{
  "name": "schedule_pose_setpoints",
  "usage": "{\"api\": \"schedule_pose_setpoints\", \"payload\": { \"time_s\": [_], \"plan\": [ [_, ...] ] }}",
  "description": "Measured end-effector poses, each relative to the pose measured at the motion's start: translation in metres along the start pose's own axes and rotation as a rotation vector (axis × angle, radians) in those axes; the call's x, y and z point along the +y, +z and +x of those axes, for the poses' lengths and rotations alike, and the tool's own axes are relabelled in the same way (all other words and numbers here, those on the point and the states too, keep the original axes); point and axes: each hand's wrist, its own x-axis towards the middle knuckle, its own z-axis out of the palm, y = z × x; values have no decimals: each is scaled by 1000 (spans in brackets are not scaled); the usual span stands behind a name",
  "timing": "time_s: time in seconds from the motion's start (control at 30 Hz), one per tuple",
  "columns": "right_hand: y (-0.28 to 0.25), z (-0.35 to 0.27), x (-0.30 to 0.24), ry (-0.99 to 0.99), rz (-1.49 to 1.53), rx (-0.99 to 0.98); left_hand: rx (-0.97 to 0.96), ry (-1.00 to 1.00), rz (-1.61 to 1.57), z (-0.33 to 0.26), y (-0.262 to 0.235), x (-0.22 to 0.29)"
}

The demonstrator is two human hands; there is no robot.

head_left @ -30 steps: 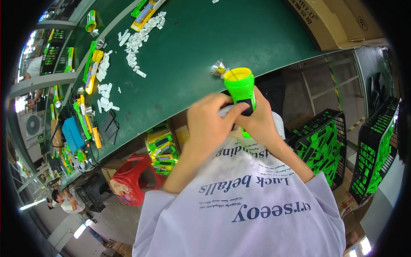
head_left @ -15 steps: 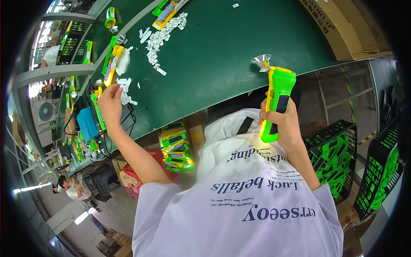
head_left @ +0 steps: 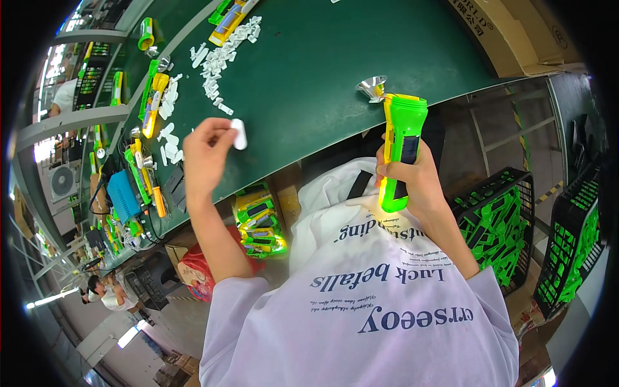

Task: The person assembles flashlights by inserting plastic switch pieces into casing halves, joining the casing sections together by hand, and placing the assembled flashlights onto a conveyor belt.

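Note:
My right hand is wrapped round a green and yellow flashlight, held upright at the table's front edge. The lower end of its body glows. A silver cone reflector hangs loose beside its top. Over the table, my left hand pinches a small white plastic piece between thumb and fingertips. Similar white pieces lie heaped farther back, with another cluster to the left of that hand.
Opened flashlights lie along the left of the green table, near a blue box-shaped device with cables. A cardboard box stands at the back right. Black crates of green parts are at lower right. Below the table edge sits a bag of flashlights.
My left hand has come away from the white pieces at the left, moving right with one in its fingers. My right hand still holds the flashlight, slightly farther left in view.

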Motion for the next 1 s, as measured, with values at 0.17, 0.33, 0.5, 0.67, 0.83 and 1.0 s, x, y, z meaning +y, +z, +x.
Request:
{"api": "schedule_pose_setpoints", "payload": {
  "time_s": [0.17,0.33,0.5,0.67,0.83,1.0],
  "plan": [
    [1,-2,2,26,20,-29,42,14,271,-1,16,19],
    [1,-1,4,10,5,-29,1,160,572,-2,27,38],
    [0,0,3,5,1,-88,-116,92,460,0,38,52],
    [0,-1,3,14,15,-118,-338,154,-701,-33,92,82],
    [2,-5,1,36,3,-120,-328,160,-946,-51,130,96],
    [2,-5,2,42,3,-118,-314,110,-867,-53,139,96]
  ]
}}
